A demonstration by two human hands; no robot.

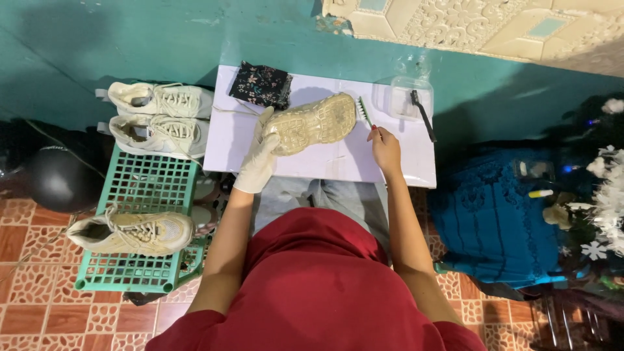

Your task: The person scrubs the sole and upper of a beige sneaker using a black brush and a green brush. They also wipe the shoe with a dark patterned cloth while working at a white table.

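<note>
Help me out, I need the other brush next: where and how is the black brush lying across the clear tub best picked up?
Probably by the black brush's lower handle end, which juts past the clear tub's rim over the white board. Come from the right with the bare right hand; the head end lies over the tub.

A white glove covers the left hand point(259, 159), which grips a cream shoe point(315, 122) with a yellowed, grid-patterned sole. The brush point(364, 112) is green. The board point(338, 159) is white, the cloth point(262, 84) black with small flowers, the crate point(140, 227) mint green, the floor tiles point(26, 286) terracotta with pebble pattern.
</note>
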